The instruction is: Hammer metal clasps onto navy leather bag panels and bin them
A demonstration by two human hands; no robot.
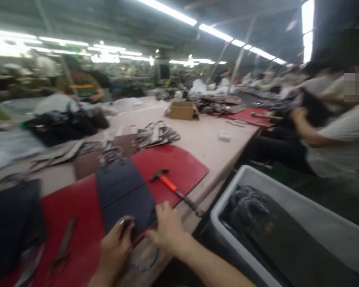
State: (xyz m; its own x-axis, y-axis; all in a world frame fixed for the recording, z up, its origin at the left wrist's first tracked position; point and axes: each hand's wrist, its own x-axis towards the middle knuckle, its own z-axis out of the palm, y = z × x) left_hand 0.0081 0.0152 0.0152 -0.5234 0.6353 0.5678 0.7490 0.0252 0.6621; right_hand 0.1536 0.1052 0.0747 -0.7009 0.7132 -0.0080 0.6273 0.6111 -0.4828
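Note:
A dark navy flat piece (125, 193), perhaps a bag panel with a seam across it, lies on a red mat (179, 163). My right hand (169, 229) grips its near right corner, fingers on top and thumb at the edge. Just left of that, my left hand (116, 245) is closed at the near edge of the piece. Something small, dark and shiny shows at its fingertips, too blurred to name. On the mat to the right rests a hammer (175, 189) with an orange and black handle.
Scissors (61, 247) lie on the mat's left part, beside dark pieces (14, 223). Cut strips (157, 133) and a cardboard box (182, 110) are farther back on the table. At right stands a white bin (245, 175) with dark pieces inside; a co-worker's arm (311, 131) is beyond it.

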